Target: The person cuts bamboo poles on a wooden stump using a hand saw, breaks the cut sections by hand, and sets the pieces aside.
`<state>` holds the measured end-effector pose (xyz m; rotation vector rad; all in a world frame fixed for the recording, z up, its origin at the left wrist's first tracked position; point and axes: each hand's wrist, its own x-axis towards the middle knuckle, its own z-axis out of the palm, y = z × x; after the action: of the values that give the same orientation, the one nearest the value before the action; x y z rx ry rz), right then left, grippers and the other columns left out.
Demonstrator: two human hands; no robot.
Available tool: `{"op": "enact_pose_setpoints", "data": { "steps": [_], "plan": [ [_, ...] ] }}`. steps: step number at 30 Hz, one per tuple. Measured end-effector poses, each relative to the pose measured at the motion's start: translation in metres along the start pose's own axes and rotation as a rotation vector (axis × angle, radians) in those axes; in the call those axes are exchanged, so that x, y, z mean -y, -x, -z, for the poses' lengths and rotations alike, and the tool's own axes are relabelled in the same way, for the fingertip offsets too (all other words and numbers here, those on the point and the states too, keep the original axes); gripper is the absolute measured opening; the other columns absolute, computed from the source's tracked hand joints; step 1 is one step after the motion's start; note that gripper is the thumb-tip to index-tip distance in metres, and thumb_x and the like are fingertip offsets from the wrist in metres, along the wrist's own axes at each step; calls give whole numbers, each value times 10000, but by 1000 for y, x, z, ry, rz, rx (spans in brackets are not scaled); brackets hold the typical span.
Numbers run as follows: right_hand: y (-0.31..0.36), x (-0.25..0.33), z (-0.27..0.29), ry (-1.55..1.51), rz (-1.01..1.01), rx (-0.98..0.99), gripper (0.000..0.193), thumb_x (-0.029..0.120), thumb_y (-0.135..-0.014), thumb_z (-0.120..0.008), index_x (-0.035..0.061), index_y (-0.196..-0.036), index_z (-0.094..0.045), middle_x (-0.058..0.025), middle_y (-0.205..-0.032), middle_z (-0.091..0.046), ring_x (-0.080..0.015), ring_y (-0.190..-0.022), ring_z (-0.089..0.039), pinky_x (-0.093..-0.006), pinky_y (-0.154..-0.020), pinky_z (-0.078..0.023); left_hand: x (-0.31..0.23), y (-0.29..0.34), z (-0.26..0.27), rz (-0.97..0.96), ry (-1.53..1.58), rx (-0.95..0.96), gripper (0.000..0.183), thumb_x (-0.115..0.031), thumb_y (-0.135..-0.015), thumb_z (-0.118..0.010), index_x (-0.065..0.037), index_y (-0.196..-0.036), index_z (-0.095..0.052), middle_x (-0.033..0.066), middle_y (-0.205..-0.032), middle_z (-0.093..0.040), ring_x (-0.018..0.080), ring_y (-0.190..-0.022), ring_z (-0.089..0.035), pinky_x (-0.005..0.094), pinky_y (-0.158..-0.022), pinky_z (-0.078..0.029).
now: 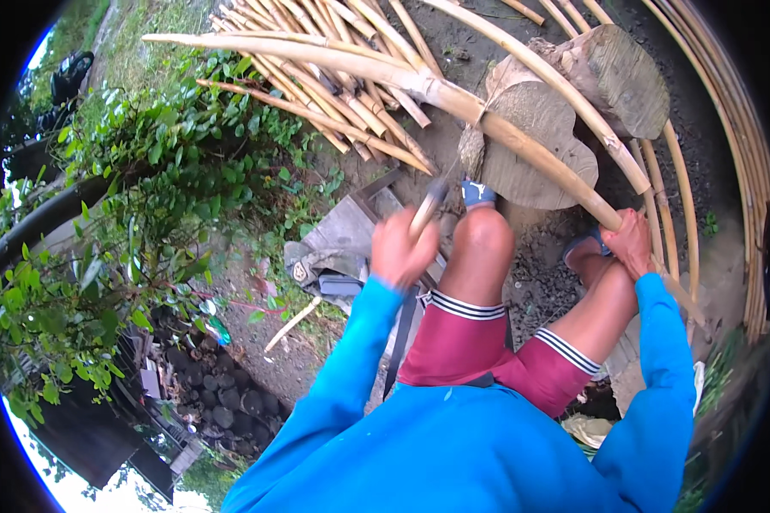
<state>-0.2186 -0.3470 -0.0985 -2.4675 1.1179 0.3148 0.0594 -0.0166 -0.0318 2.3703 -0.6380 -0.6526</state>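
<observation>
My left hand is closed round the pale wooden handle of a short tool. Its upper part is dark and smeared by motion, so I cannot tell its kind. At my right knee, my right hand grips a long bamboo pole. That pole slants across a cut wooden stump and reaches to the far left. The tool is held left of the stump, apart from the pole.
A pile of bamboo poles lies at the far left. A second log sits behind the stump. Long bent poles stand along the right. Leafy branches crowd the left, and a cap lies by a wooden board.
</observation>
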Motion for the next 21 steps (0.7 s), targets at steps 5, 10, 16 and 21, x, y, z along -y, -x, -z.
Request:
{"op": "enact_pose_setpoints", "data": {
  "steps": [5, 10, 16, 21],
  "plan": [
    [-1, 11, 7, 58, -19, 20, 275, 277, -735, -720, 28, -836, -779, -250, -797, -723, -448, -773, -711, -514, -760, -595, -18, 18, 21, 96, 22, 10, 276, -254, -839, -642, 16, -786, -665, 289, -726, -649, 490, -719, -666, 548, -674, -531],
    [1, -6, -4, 13, 25, -30, 284, 287, -748, -713, 21, -830, -774, -253, -792, -720, -457, -767, -706, -514, -747, -594, -8, -5, 4, 80, 23, 59, 273, -254, -846, -652, 15, -805, -672, 287, -732, -652, 504, -725, -657, 555, -669, -527],
    [-3, 7, -1, 79, 7, -70, 278, 294, -748, -710, 29, -804, -768, -258, -794, -717, -459, -768, -704, -525, -753, -589, -20, -24, -2, 55, -11, -11, 244, -228, -833, -650, 10, -828, -703, 286, -763, -671, 477, -763, -696, 536, -722, -558],
    [-1, -3, -6, 55, -2, -22, 265, 283, -741, -705, 29, -795, -764, -261, -790, -713, -465, -769, -702, -531, -750, -588, 8, 26, 16, 88, 16, 12, 245, -242, -838, -641, -6, -833, -710, 297, -766, -668, 479, -774, -700, 540, -725, -560]
  ]
}}
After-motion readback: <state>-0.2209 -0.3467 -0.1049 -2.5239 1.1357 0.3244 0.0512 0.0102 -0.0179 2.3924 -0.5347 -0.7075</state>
